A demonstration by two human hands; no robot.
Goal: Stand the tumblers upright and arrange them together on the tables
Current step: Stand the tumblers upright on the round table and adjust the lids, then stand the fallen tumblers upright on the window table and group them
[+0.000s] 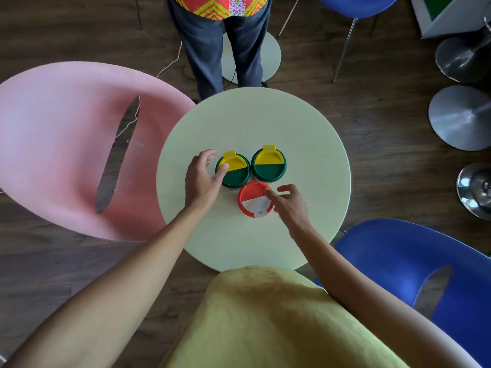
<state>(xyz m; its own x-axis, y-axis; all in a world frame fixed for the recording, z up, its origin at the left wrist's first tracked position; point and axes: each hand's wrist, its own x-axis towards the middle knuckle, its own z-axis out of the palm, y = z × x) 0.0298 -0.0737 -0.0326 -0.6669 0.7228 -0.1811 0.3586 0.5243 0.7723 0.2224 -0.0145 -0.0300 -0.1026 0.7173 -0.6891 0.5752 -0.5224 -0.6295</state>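
Three tumblers stand upright, seen from above, close together on a round pale table (252,120). Two have green lids with yellow flaps: the left green tumbler (235,172) and the right green tumbler (269,165). Nearer me stands a tumbler with a red lid and white flap (253,199). My left hand (202,176) rests against the left green tumbler's left side, thumb on the lid edge and fingers spread. My right hand (288,203) sits just right of the red tumbler, its fingertip touching the lid rim and the other fingers loose.
A pink chair (66,144) stands left of the table and a blue chair (414,266) at the lower right. A person in dark trousers (215,46) stands at the table's far side. Metal stool bases (462,118) sit on the wooden floor at right.
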